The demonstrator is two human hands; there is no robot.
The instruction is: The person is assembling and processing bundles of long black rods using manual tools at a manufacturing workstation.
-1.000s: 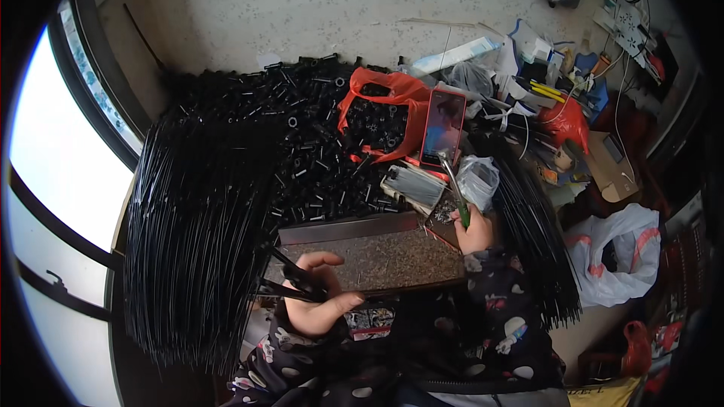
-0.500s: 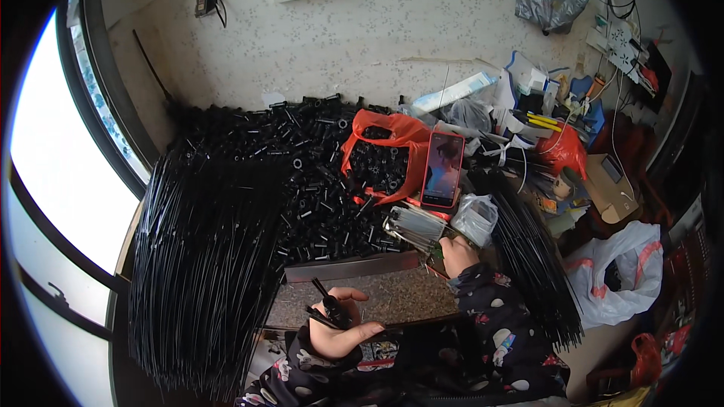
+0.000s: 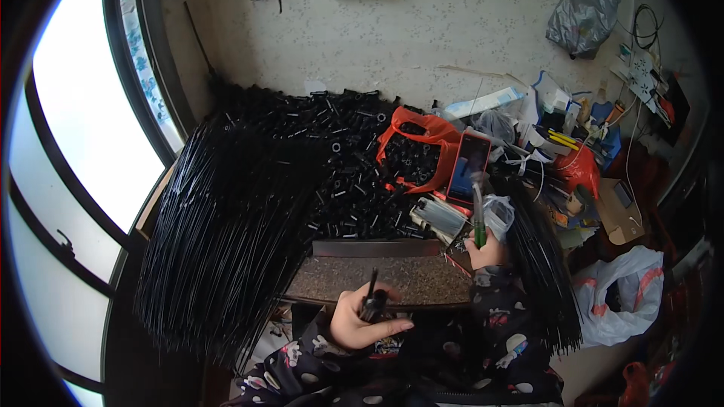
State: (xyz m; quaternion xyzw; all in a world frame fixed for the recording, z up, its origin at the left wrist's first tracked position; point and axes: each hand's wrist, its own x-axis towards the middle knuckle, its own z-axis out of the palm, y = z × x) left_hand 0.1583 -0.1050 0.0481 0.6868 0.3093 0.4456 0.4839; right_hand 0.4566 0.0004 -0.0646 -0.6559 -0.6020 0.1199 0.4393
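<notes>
My left hand is curled around a small black plastic part near the table's front edge. A thin black piece sticks up from that part, and the thumb lies stretched out below it. To the right, my right hand grips a green-handled tool with a long pale shaft pointing up; its tip is blurred. Just left of the tool lies a clear box of thin rods. A heap of black tubular parts covers the table beyond a low dark strip.
Long bundles of black rods hang over the table at left and right. A red bag of black parts stands beside a propped phone. A small clear bag and clutter lie at right, with a white bag lower down.
My right hand has raised the green-handled tool upright from beside the clear box. My left hand still holds the black part. The whole view has shifted, moving the scene rightward.
</notes>
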